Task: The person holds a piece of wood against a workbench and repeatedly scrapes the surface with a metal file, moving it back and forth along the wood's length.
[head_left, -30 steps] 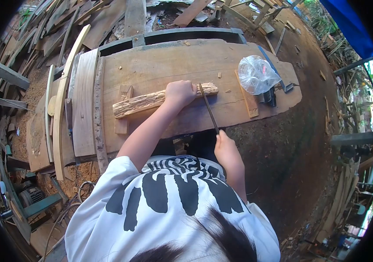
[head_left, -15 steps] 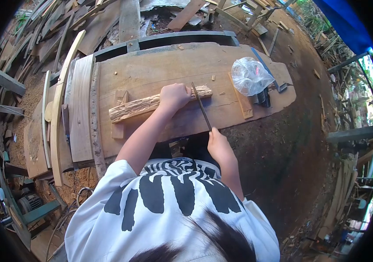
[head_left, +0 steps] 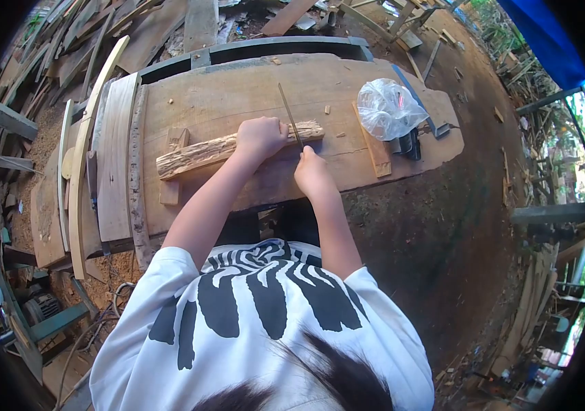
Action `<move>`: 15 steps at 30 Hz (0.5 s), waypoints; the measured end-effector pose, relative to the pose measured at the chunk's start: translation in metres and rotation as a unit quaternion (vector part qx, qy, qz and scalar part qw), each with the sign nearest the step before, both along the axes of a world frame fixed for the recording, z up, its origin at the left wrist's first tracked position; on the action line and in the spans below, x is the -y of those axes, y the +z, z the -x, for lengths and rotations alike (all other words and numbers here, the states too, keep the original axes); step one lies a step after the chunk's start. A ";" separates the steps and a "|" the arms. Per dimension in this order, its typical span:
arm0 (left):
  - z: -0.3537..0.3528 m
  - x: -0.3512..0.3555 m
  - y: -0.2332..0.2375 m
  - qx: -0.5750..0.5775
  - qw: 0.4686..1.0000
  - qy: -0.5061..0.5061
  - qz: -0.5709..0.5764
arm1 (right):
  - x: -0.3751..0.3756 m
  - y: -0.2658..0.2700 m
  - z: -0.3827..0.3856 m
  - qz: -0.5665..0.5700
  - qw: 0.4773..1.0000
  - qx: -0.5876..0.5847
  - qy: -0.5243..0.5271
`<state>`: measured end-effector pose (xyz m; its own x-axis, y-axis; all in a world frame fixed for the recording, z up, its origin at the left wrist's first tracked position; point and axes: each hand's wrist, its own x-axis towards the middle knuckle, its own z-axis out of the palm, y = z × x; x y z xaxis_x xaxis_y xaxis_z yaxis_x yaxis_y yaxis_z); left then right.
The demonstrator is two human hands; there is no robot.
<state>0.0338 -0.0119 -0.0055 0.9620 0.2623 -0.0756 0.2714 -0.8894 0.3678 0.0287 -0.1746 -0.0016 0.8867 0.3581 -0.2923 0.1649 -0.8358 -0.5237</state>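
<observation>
Pinning log (head_left: 196, 152): left hand (head_left: 259, 137) clamped over it
File (head_left: 288, 113): right hand (head_left: 313, 175) fisted on it, crossing log's 3 o'clock end

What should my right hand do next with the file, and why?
Probably draw the file back: the right hand sits almost against the log and most of the file lies beyond it, while the left hand pins the log.

I get a single view, a fisheye worn on the head, facing forward and steeply down. It sits close: shirt (head_left: 258, 308) at the near edge, left hand (head_left: 259, 137) and right hand (head_left: 313, 175) mid-frame on the workbench (head_left: 237, 89).
</observation>
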 end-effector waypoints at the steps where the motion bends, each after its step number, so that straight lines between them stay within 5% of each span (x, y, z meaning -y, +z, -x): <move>1: 0.000 0.001 0.001 -0.003 1.000 -0.005 0.001 | 0.003 0.000 0.003 0.001 1.000 -0.003 -0.005; 10: -0.001 0.003 0.000 0.032 0.999 0.023 0.001 | 0.069 0.049 0.072 0.031 0.995 -0.090 -0.039; 15: 0.002 0.002 0.004 0.022 0.999 0.014 0.021 | 0.043 0.015 0.035 -0.001 1.000 -0.027 0.002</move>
